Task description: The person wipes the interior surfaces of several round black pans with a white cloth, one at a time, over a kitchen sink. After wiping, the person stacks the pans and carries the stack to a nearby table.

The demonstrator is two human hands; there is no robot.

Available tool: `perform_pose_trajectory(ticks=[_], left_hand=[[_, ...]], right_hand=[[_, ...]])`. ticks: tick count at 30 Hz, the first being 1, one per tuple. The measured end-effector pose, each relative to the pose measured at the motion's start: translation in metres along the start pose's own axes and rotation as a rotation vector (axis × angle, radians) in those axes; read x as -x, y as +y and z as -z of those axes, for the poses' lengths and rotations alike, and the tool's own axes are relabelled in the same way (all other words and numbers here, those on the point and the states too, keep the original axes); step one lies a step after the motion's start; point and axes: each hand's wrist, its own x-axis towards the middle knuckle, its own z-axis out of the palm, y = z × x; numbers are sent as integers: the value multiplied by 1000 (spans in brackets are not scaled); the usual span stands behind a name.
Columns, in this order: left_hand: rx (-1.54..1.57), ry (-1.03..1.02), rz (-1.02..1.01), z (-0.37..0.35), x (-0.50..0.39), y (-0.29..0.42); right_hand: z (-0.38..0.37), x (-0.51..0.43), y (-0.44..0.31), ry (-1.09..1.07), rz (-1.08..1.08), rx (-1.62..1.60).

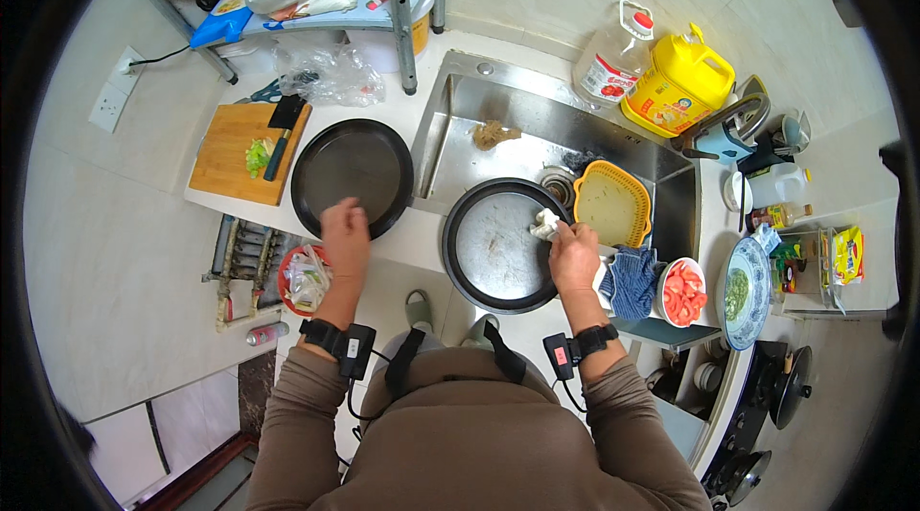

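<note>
My right hand [575, 252] pinches a crumpled white tissue or cloth [546, 225] at the right rim of a round black baking pan [497, 245]. The pan's grey inside is scratched and lies at the sink's front edge; what holds it up is hidden. My left hand [345, 241], a little blurred, is over the near rim of a second round dark pan [352, 170] on the counter. Its fingers are curled and nothing shows in them; whether they touch the rim cannot be told.
A yellow basket [612, 202] of cloudy liquid stands in the steel sink [460, 144]. Leftward are a cutting board [219, 144], cleaver [286, 116] and red bin [295, 306]. Rightward are a blue cloth [632, 285], a bowl of cut tomatoes [683, 295] and a patterned plate [751, 267].
</note>
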Motion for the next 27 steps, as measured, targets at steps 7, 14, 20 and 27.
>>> perform_pose_trajectory(ticks=[7,14,20,27], left_hand=[[-86,-758,121,-77,44,59],[-69,-820,177,-76,45,53],[34,-897,314,-74,40,55],[5,-766,317,-81,46,58]], right_hand=[[-27,19,-4,-296,53,31],[-57,-4,6,-228,-231,-58],[-94,-34,-18,-273,-119,-345],[-69,9,-52,-657,360,-479]])
